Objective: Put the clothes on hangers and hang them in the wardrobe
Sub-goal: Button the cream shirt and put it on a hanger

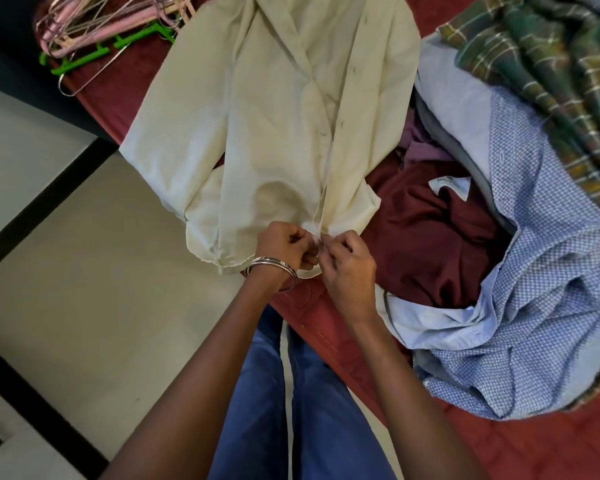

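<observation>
A cream button-up shirt point(274, 109) lies spread flat on the red bed point(499, 445), collar away from me. My left hand point(284, 247), with metal bangles on the wrist, pinches the left side of the shirt's front placket near the hem. My right hand point(347, 268) pinches the right side of the placket, fingertips almost touching the left hand's. A heap of pink and green hangers point(108, 26) rests at the bed's far left corner. No wardrobe is in view.
To the right lies a pile of clothes: a maroon garment point(430, 244), a blue patterned shirt point(534, 323), a green plaid cloth point(551, 74). A pale tiled floor point(84, 271) with dark stripes lies left of the bed. My legs in blue trousers stand at the bed's edge.
</observation>
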